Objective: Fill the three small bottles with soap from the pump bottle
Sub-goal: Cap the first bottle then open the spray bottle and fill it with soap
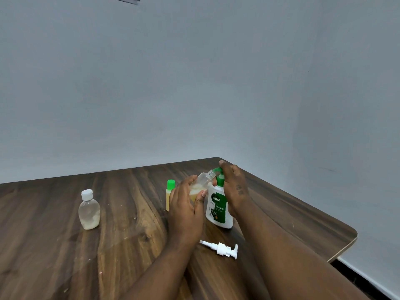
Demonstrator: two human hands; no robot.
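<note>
Pumping seems the step in hand: left hand (pixel 186 208) grips an uncapped small bottle (pixel 204 179) at the spout of the pump bottle (pixel 218 211), right hand (pixel 234 187) curled over its top (next: press steadily).

The table (pixel 121 213) is dark wood-grain with a slight sheen. The small bottles (pixel 89 210) are clear plastic; the pump bottle (pixel 218 210) is glossy white plastic with a green pump.

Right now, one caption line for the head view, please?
Left hand holds a small bottle at the pump bottle; right hand grips its pump.
</note>
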